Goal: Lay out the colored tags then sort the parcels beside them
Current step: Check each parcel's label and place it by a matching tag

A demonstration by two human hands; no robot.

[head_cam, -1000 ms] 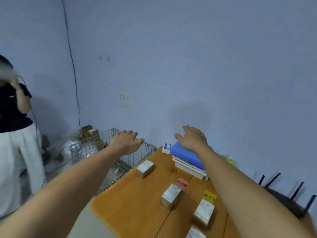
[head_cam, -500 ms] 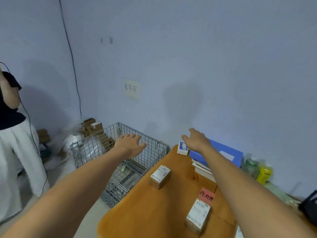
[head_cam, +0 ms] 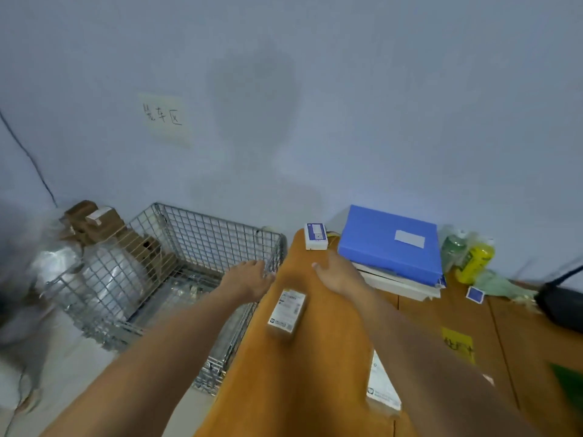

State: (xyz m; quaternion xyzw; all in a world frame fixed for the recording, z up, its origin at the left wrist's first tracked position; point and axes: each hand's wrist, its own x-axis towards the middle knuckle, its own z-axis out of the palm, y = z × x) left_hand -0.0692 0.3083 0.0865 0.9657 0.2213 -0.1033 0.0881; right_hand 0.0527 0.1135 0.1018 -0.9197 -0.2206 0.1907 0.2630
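On the wooden table (head_cam: 315, 373) a small boxed parcel (head_cam: 286, 313) lies between my forearms. A second parcel (head_cam: 381, 384) shows partly under my right arm. Right of that arm lies a yellow tag (head_cam: 458, 343); a small blue tag (head_cam: 474, 294) lies farther back and a green one (head_cam: 568, 384) shows at the frame edge. A white parcel (head_cam: 315, 236) stands at the table's far corner. My left hand (head_cam: 249, 279) hovers, fingers spread, by the wire basket's rim and holds nothing. My right hand (head_cam: 336, 272) is stretched out open above the table toward the white parcel.
A wire basket (head_cam: 195, 234) stands on the floor left of the table, with wrapped bundles and brown boxes (head_cam: 94, 222) beyond it. A blue box (head_cam: 391, 244) lies on stacked white boxes against the wall. Bottles (head_cam: 473, 257) and a black router (head_cam: 561, 301) sit at the right.
The view has swung down and to the right; the person at left is out of frame. Both hands have dropped lower toward the table's far end, still holding nothing.
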